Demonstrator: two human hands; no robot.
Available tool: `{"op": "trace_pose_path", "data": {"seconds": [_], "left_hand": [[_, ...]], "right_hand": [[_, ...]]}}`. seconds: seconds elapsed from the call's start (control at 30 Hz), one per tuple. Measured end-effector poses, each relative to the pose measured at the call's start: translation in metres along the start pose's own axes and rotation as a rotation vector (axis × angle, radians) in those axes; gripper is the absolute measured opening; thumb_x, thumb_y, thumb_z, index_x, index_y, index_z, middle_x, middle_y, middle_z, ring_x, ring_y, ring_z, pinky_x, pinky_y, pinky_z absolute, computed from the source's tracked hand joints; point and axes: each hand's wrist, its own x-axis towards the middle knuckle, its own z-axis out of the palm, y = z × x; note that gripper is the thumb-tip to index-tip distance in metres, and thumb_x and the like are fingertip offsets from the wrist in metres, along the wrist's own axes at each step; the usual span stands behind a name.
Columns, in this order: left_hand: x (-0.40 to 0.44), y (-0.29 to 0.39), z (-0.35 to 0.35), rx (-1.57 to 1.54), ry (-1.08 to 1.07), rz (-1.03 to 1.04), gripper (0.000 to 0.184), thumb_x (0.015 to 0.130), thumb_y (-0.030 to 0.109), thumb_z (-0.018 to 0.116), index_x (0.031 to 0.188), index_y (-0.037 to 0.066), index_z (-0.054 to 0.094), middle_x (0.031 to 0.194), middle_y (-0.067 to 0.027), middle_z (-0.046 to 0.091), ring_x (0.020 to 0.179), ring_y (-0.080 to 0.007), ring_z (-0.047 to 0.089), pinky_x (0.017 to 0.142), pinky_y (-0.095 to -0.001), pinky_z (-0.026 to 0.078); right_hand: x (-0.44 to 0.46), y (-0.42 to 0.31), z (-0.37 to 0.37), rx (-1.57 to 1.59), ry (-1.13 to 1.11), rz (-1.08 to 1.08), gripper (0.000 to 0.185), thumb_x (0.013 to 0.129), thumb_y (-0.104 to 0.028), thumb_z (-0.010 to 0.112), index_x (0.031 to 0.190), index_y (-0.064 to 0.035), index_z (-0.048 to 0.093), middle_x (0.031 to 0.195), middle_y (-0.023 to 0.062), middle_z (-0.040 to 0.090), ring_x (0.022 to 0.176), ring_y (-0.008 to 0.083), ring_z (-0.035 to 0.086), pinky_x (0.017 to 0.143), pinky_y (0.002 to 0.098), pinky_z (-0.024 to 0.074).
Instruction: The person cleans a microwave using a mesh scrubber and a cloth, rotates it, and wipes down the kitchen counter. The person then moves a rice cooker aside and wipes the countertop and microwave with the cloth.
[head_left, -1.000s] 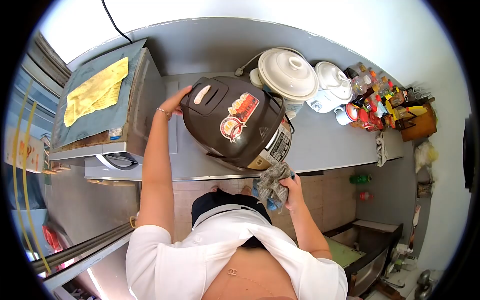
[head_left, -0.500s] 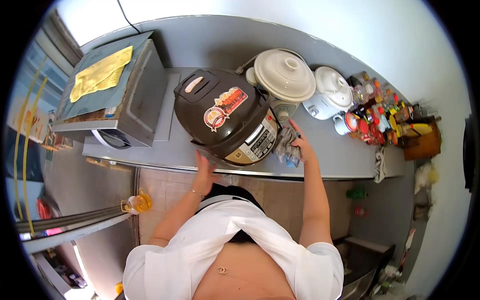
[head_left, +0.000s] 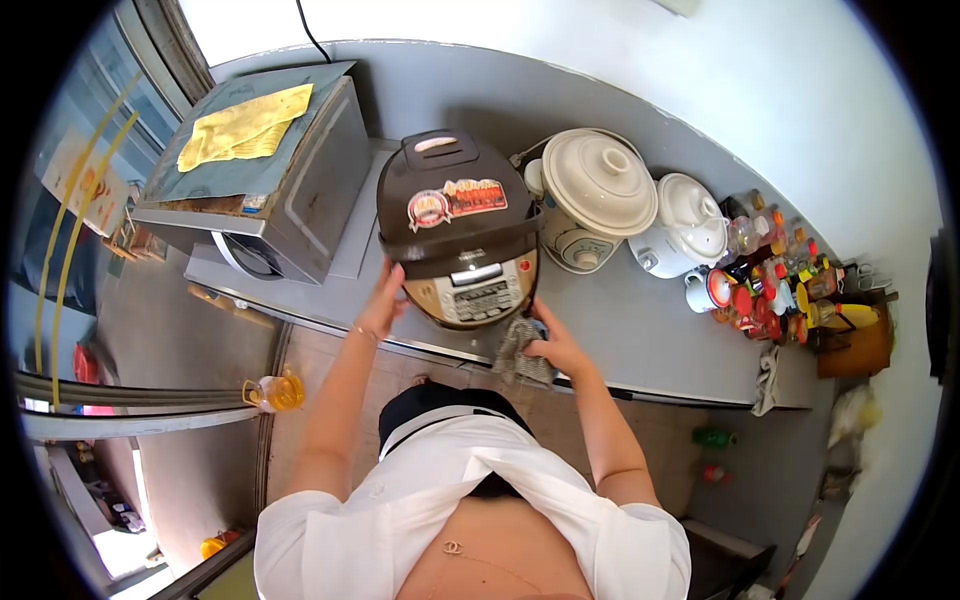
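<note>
A dark brown rice cooker with stickers on its lid stands on the grey counter, its button panel facing me. My left hand rests against the cooker's lower left side, fingers apart and nothing held. At the lower right side of the cooker, my right hand grips a grey cloth with some blue showing at it. Part of the right fingers is hidden by the cloth.
Left on the counter stands an oven with a yellow cloth on top. To the right are a cream lidded pot, a white cooker and several bottles and jars. An oil bottle is below the counter.
The rice cooker has turned so its panel faces me. My left hand went from its upper left side to its lower left. My right hand, still with the cloth, has come in by the cooker's lower right.
</note>
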Motion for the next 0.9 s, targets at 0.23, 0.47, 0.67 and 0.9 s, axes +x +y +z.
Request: {"op": "trace_pose_path", "data": {"seconds": [0.23, 0.47, 0.67, 0.9], "left_hand": [[0.033, 0.037, -0.021, -0.046, 0.135, 0.159, 0.084, 0.081, 0.058, 0.049, 0.142, 0.028, 0.000, 0.146, -0.0036, 0.014, 0.127, -0.0310, 0.026, 0.096, -0.0529, 0.025], [0.005, 0.043, 0.015, -0.057, 0.142, 0.285, 0.095, 0.074, 0.024, 0.067, 0.143, 0.023, 0.001, 0.141, -0.0016, 0.027, 0.112, -0.0183, 0.040, 0.078, -0.0362, 0.039], [0.027, 0.064, -0.007, -0.010, 0.110, 0.294, 0.094, 0.074, 0.022, 0.068, 0.143, 0.018, 0.005, 0.139, -0.0033, 0.030, 0.101, -0.0136, 0.045, 0.063, -0.0234, 0.040], [0.029, 0.059, -0.010, -0.028, 0.097, 0.335, 0.093, 0.074, 0.021, 0.069, 0.143, 0.014, 0.005, 0.137, -0.0058, 0.033, 0.094, -0.0109, 0.048, 0.053, -0.0184, 0.037]], "right_hand": [[0.057, 0.018, 0.064, 0.094, 0.244, -0.050, 0.098, 0.060, -0.010, 0.061, 0.141, -0.0037, 0.007, 0.134, 0.0231, 0.036, 0.120, 0.0274, 0.041, 0.096, 0.0269, 0.0320], [0.078, 0.024, 0.093, -0.229, 0.387, -0.043, 0.104, 0.060, -0.019, 0.062, 0.141, -0.0042, -0.002, 0.109, 0.0299, 0.053, 0.097, 0.0374, 0.055, 0.084, 0.0318, 0.0423], [0.095, 0.007, 0.114, -0.168, 0.442, -0.051, 0.104, 0.060, -0.018, 0.061, 0.140, -0.0026, -0.003, 0.112, 0.0286, 0.052, 0.100, 0.0345, 0.055, 0.083, 0.0302, 0.0419], [0.101, 0.026, 0.108, -0.134, 0.431, -0.132, 0.104, 0.058, -0.015, 0.061, 0.141, -0.0043, 0.000, 0.122, 0.0288, 0.045, 0.108, 0.0330, 0.051, 0.088, 0.0298, 0.0400]]}}
